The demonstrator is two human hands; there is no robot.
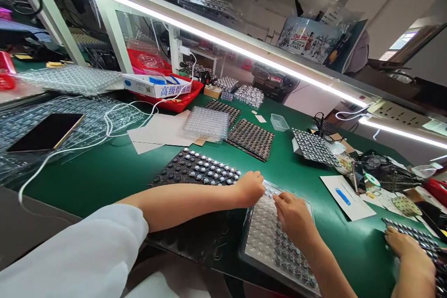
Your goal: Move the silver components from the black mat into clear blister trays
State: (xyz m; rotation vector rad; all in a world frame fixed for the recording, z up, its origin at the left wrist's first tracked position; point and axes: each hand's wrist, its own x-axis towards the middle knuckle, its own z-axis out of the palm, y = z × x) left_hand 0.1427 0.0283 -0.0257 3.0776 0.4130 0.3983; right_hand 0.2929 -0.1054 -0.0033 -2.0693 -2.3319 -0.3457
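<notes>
My left hand (pixel 250 189) is closed above the far left corner of a clear plastic tray (pixel 260 237). Whatever its fingers hold is hidden. My right hand (pixel 294 214) pinches with thumb and forefinger over the tray's upper middle; what lies between the fingertips is too small to make out. Rows of small round metal-capped parts (pixel 291 256) fill the tray's right side, and the pockets at left show no such parts. Beside the tray, partly under my left forearm, lies a dark perforated board (pixel 181 172) with more round silver parts in its holes.
Another person's hand (pixel 405 244) touches a similar board at far right. Behind are stacked brown boards (pixel 250 139), a clear tray stack (pixel 206 123), a small clear box (pixel 279 122) and a tilted board (pixel 316 146). A white cable (pixel 109 123) and phone (pixel 47 132) lie left.
</notes>
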